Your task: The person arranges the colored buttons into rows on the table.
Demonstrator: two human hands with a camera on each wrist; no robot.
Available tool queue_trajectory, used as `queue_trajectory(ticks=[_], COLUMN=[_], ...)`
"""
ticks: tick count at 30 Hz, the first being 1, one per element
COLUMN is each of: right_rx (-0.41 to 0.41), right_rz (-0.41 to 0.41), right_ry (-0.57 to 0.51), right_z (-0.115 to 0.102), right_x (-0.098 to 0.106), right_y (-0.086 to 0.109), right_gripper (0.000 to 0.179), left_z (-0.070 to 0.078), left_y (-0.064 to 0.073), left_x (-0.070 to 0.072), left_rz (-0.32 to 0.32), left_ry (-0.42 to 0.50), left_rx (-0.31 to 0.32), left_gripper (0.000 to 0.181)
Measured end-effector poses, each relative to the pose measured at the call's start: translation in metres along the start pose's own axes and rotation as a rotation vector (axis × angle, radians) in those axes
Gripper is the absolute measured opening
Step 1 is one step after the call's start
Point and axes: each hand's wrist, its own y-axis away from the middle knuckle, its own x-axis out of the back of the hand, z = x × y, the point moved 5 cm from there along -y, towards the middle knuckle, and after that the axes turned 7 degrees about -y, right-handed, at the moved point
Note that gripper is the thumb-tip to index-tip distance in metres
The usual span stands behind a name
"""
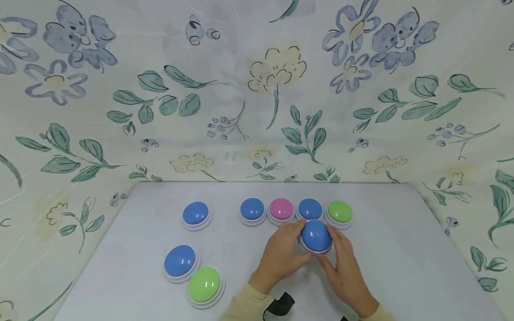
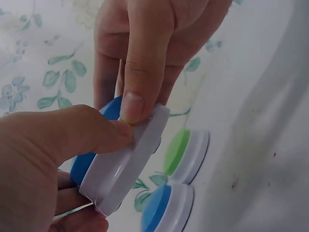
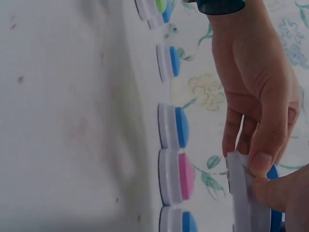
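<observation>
Both hands hold one blue push button [image 1: 316, 235] with a white round base, raised over the table in the wrist views. My left hand [image 1: 281, 254] grips its left side and my right hand [image 1: 343, 267] its right side. In the left wrist view the two thumbs meet on the white base [image 2: 120, 169], which is tilted. Just behind it stands a row: a blue button [image 1: 252, 209], a pink button [image 1: 281, 209], another blue button [image 1: 310, 209] and a green button [image 1: 340, 211]. The held button overlaps the row's right-hand blue one in the head view.
To the left on the white table [image 1: 132, 249] sit a blue button [image 1: 195, 213] at the back and another blue button [image 1: 180, 261] nearer, close beside a green button [image 1: 205, 284]. A flowered cloth [image 1: 229, 89] rises behind the table's back edge.
</observation>
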Motion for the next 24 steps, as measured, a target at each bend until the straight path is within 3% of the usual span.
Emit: queue_trajectory(ticks=[18, 24], right_rx=[-0.032, -0.042], right_rz=[0.014, -0.002], right_ry=[0.022, 0.024], right_z=[0.028, 0.037], right_x=[0.017, 0.024], right_y=[0.012, 0.013], right_gripper=[0.069, 0.069], left_z=[0.018, 0.023], left_y=[-0.013, -0.016], left_x=[-0.032, -0.042], left_rz=[-0.042, -0.041], left_ry=[0.007, 0.011], left_rx=[-0.035, -0.017], left_gripper=[0.07, 0.068])
